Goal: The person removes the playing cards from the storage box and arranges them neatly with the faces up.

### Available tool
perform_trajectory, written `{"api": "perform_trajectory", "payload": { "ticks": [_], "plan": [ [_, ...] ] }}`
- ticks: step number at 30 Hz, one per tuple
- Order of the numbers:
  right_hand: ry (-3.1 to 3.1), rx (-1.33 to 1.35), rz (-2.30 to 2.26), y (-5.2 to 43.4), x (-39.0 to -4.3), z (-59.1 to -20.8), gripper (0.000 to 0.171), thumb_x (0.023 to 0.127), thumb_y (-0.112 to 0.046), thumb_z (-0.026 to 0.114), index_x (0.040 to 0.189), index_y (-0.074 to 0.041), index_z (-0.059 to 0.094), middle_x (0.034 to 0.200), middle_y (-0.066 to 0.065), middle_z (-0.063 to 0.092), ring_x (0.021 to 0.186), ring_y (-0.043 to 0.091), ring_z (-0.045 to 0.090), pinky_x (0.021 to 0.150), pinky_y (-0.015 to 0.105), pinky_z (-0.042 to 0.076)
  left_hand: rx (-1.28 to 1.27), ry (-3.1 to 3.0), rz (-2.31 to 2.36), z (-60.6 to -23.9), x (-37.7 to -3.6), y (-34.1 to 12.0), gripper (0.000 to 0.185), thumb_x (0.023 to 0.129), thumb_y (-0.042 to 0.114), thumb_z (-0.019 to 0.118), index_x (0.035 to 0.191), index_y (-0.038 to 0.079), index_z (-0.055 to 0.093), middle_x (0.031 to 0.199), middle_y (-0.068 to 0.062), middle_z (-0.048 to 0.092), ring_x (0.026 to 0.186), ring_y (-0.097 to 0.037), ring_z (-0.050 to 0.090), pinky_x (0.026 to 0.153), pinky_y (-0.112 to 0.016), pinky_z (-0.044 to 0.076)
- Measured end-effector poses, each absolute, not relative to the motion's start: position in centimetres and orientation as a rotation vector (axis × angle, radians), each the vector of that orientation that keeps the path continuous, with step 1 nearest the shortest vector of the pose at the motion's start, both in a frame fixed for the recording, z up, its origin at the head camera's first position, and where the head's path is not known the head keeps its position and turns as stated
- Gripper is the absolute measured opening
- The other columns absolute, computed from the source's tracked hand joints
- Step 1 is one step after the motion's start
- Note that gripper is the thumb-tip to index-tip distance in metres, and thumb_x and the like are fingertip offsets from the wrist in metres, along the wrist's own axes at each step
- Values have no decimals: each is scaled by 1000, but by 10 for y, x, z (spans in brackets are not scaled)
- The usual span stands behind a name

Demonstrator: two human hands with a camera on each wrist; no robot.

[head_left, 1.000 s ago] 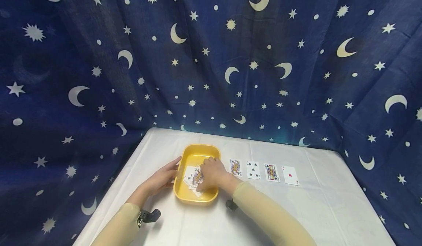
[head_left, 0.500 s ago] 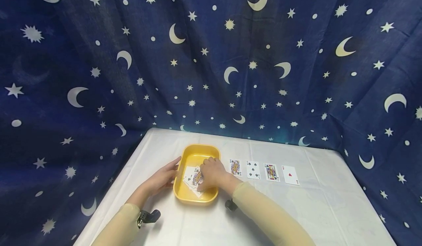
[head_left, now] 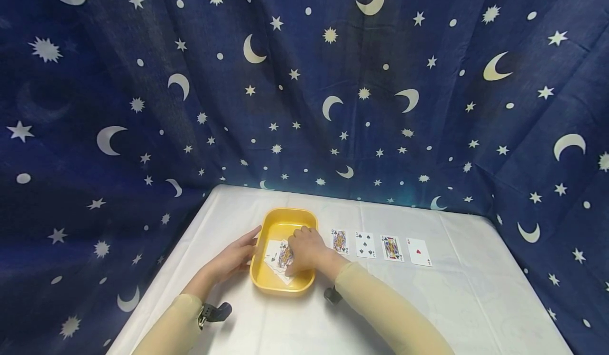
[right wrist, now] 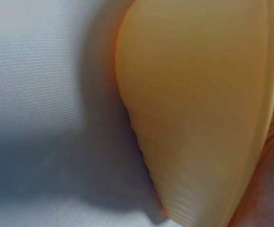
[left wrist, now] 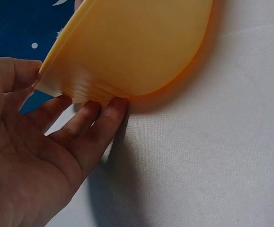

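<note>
Plainly, in the head view, a yellow tray (head_left: 289, 218) stands on a white cloth (head_left: 457, 297), holding loose playing cards (head_left: 273, 258). The left hand (head_left: 234, 255) touches the tray's left wall; the right hand (head_left: 308, 249) curves over the cards inside. Right of the tray, four cards (head_left: 365, 245) lie in a row. In the left wrist view, the thumb meets the tray's rim and spread fingertips (left wrist: 116, 105) rest against its outer wall. In the right wrist view, the tray's wall covers the right fingertips; whether they grip a card, I cannot tell. Good handling, I judge, means steadying the tray and lifting one card edge cleanly. Compared with half a second ago, hands and cards look unmoved.
</note>
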State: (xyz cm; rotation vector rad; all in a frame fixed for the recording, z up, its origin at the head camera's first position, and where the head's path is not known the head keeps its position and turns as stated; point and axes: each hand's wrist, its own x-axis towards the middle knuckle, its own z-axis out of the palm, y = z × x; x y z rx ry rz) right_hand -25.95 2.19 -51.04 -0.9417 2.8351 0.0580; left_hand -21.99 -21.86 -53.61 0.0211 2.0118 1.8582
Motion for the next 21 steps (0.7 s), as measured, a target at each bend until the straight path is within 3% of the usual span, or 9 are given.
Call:
{"api": "perform_trajectory", "payload": {
  "ticks": [21],
  "plan": [
    [2834, -984, -91, 24, -266, -502, 83, 62, -59, 89, 128, -14, 64, 119, -1, 60, 110, 19, 47, 103, 40, 42, 3, 2018, 1848, -531, -217, -217, 68, 103, 14, 50, 165, 24, 24, 159, -20, 38, 122, -32, 60, 96, -47, 55]
  ]
}}
